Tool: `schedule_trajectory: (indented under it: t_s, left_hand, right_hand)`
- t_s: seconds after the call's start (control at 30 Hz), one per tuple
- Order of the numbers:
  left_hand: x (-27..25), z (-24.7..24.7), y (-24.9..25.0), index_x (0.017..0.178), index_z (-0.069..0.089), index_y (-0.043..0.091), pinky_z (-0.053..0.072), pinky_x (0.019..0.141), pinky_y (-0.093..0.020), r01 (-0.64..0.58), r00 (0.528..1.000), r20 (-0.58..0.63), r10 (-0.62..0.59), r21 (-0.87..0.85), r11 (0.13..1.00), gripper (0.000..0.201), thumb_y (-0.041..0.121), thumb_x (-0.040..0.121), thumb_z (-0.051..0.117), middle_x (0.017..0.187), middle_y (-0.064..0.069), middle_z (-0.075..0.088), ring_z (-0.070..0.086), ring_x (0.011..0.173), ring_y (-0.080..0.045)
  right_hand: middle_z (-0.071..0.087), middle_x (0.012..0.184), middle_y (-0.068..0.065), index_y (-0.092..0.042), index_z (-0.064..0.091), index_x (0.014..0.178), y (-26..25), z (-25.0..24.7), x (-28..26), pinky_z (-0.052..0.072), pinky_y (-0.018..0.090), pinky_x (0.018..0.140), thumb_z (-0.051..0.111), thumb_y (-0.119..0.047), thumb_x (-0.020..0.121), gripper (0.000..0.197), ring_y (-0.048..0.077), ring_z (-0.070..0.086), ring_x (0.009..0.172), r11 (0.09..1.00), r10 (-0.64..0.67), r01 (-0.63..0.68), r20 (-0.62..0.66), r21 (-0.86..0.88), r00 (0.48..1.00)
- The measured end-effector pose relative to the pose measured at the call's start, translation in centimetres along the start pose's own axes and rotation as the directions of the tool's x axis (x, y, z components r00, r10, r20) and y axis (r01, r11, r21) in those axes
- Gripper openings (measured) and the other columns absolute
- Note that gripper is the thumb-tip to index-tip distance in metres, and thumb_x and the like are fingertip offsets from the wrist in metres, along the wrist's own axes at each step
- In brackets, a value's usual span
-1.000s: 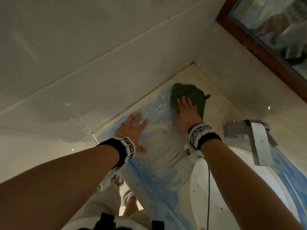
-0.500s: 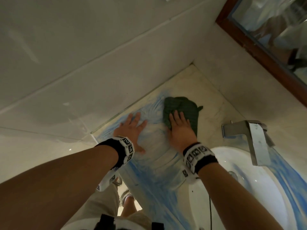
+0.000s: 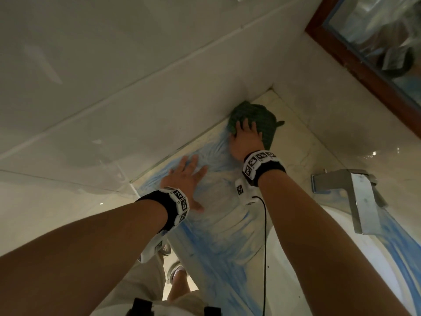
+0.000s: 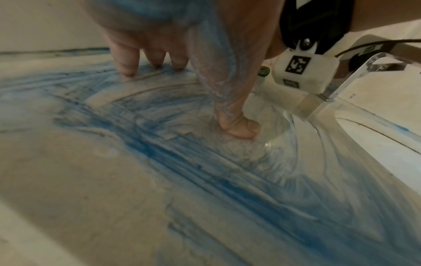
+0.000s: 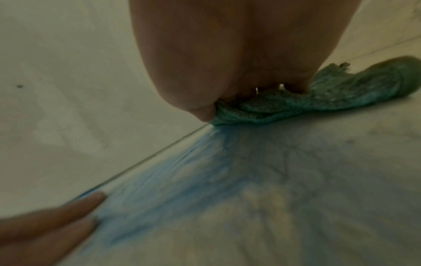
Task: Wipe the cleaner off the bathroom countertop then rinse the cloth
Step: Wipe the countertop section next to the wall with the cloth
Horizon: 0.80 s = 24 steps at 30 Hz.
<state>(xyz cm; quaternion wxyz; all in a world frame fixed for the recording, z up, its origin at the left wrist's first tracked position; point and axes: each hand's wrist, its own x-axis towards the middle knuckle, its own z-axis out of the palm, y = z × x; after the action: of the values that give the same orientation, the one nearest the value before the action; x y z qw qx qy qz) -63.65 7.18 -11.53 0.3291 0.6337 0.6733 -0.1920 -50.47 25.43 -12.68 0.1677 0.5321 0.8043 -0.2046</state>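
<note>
The right hand (image 3: 247, 142) lies flat on the green cloth (image 3: 262, 124), fingers straight, pushing it into the far corner of the desk (image 3: 296, 137) by the wall. The blue cleaner (image 3: 218, 242) lies back toward the person (so the next wipe should pull that way). The left hand (image 3: 185, 179) rests open in it, fingers spread.
</note>
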Motion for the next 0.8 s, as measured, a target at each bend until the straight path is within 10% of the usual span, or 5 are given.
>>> schedule_trajectory:
  t_s: [0.37, 0.8]
  left_hand:
    - [-0.2, 0.0, -0.2, 0.151, -0.02, 0.033, 0.003, 0.118, -0.05, -0.005, 1.0, 0.012, 0.005, 0.006, 1.0, 0.124, 0.069, 0.072, 0.068, 0.155, -0.001, -0.035, -0.026, 0.145, -0.026]
    - [0.1, 0.0, 0.1, 0.152, -0.018, 0.034, 0.006, 0.118, -0.051, 0.007, 1.0, 0.012, -0.008, 0.024, 1.0, 0.124, 0.068, 0.071, 0.07, 0.156, -0.001, -0.033, -0.024, 0.146, -0.027]
  right_hand:
    - [0.001, 0.164, 0.001, -0.019, 0.011, 0.156, 2.7, 5.4, -11.1, 0.0, 0.041, 0.12, 0.031, -0.038, 0.103, 0.06, 0.022, -0.003, 0.15, 0.997, -0.075, 0.075, 0.006, 0.036, 0.997]
    - [-0.001, 0.164, 0.002, -0.023, 0.009, 0.156, -0.3, -0.1, 0.8, 0.003, 0.052, 0.12, 0.021, -0.045, 0.103, 0.058, 0.028, -0.004, 0.15, 0.998, -0.055, 0.054, 0.021, 0.01, 0.998]
